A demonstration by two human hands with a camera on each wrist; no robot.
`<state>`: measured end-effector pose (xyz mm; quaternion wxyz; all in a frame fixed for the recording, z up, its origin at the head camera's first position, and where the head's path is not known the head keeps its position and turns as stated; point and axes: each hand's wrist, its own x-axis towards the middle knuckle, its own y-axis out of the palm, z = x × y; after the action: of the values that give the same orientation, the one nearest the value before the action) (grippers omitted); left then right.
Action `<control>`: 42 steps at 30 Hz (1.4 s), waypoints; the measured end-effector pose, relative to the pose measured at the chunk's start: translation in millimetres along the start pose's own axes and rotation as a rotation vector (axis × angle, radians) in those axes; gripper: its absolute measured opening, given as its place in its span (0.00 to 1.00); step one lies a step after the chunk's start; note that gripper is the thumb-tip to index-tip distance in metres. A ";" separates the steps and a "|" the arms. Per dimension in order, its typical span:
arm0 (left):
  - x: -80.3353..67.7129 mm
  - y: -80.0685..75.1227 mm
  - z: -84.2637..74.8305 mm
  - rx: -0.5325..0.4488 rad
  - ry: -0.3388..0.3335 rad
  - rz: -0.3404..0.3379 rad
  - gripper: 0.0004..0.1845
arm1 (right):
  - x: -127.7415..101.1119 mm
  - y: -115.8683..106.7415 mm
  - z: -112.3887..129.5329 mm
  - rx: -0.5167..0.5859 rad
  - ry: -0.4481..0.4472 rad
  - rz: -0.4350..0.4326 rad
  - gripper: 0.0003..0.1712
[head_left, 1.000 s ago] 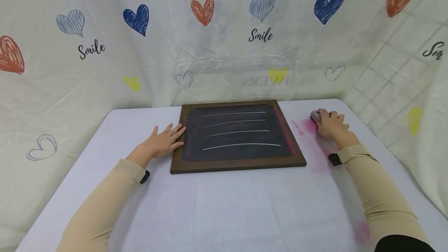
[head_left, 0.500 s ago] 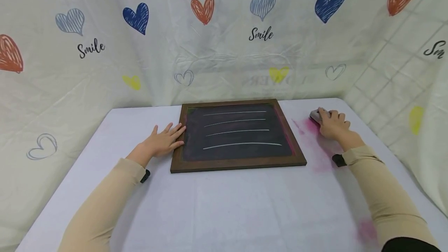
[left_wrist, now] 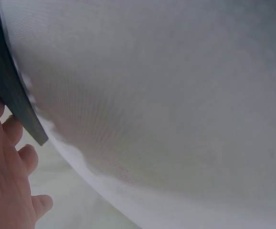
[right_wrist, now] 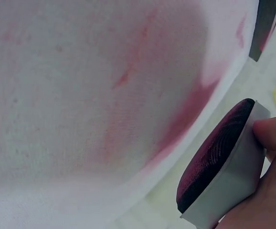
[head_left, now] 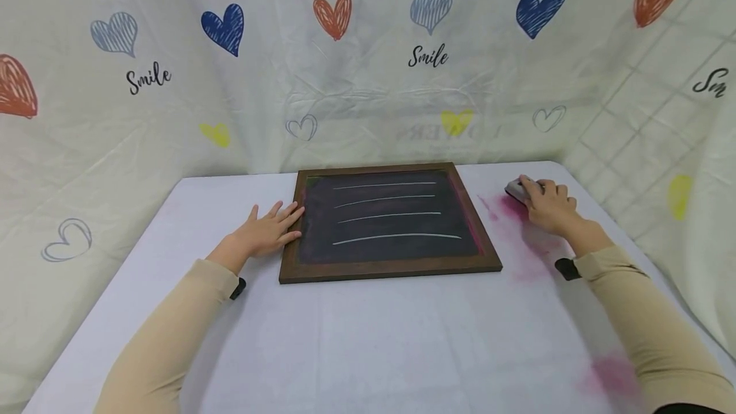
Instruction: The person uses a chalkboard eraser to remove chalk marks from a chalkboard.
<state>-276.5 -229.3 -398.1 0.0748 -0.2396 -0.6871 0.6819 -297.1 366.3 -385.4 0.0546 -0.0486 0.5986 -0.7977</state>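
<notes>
A brown-framed chalkboard [head_left: 391, 268] lies on the white-covered table, with several pale chalk lines drawn across its dark surface. My left hand [head_left: 261, 235] rests with spread fingers on the left side of the frame; in the left wrist view its fingertips touch the frame's edge [left_wrist: 9, 76]. To the right of the board, my right hand [head_left: 552, 208] grips a grey chalkboard eraser [head_left: 517, 190]. In the right wrist view the eraser [right_wrist: 219, 157] shows a dark felt pad dusted with pink, tilted to face the cloth, and the thumb presses its grey back.
Pink chalk smears [head_left: 531, 245] mark the cloth around the right hand, and another pink patch [head_left: 612, 375] lies nearer the front right. A white curtain [head_left: 368, 101] printed with hearts stands close behind the table.
My right hand and the eraser have shifted slightly, with the wrist and forearm swinging to the right. The left hand and the chalkboard stay in place.
</notes>
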 end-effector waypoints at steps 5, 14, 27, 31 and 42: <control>0.7 2.4 0.5 -0.003 -0.001 -0.001 0.37 | -4.2 -3.6 4.8 0.012 -0.051 -0.021 0.32; -0.2 0.3 -0.5 -0.012 -0.004 0.007 0.37 | -13.7 -5.5 23.3 -0.013 -0.169 -0.060 0.32; 0.7 0.8 0.0 -0.005 0.000 -0.005 0.37 | -20.6 -2.6 54.2 -0.007 -0.337 -0.128 0.31; -0.6 0.1 -1.0 -0.009 0.002 0.000 0.37 | -23.5 1.6 63.9 0.003 -0.418 -0.144 0.31; -0.1 0.0 -0.7 -0.016 -0.001 0.002 0.37 | -25.1 12.5 85.4 0.005 -0.582 -0.137 0.34</control>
<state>-276.2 -228.7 -398.0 0.0720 -0.2405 -0.6922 0.6767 -259.7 285.4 -374.0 0.1703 -0.3154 0.5511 -0.7535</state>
